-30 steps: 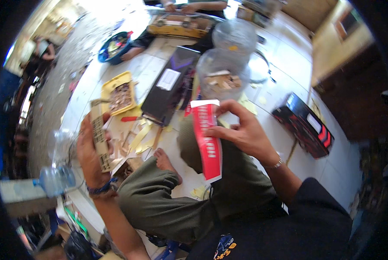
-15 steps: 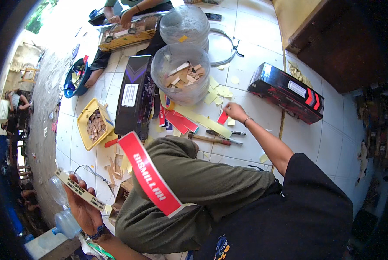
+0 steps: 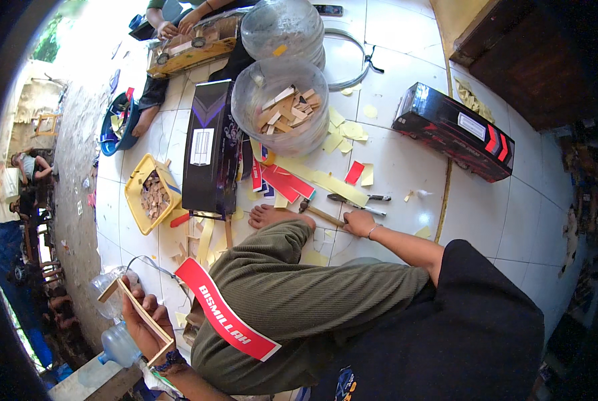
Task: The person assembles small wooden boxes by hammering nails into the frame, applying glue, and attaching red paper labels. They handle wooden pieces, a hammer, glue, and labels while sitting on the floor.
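Observation:
My left hand, at the lower left, is closed around a thin, light wooden frame piece with bent ends. Over my trouser leg is a long red sticker strip with white lettering; whether it rests there or hangs above, I cannot tell. Down on the tiles, my right hand grips the handle end of a hammer, whose head points left toward my bare foot. Just beyond that hand lie a dark pen-like tool and a small red piece.
Clear round tubs of wood scraps stand ahead. A black box-shaped model and a yellow basket are left; another black model is right. Paper scraps litter the tiles. A co-worker's hands touch a wooden model truck.
My right hand has let go of the small red piece, leaving it on the floor, and has come nearer to take the hammer handle. The wooden piece in my left hand has turned.

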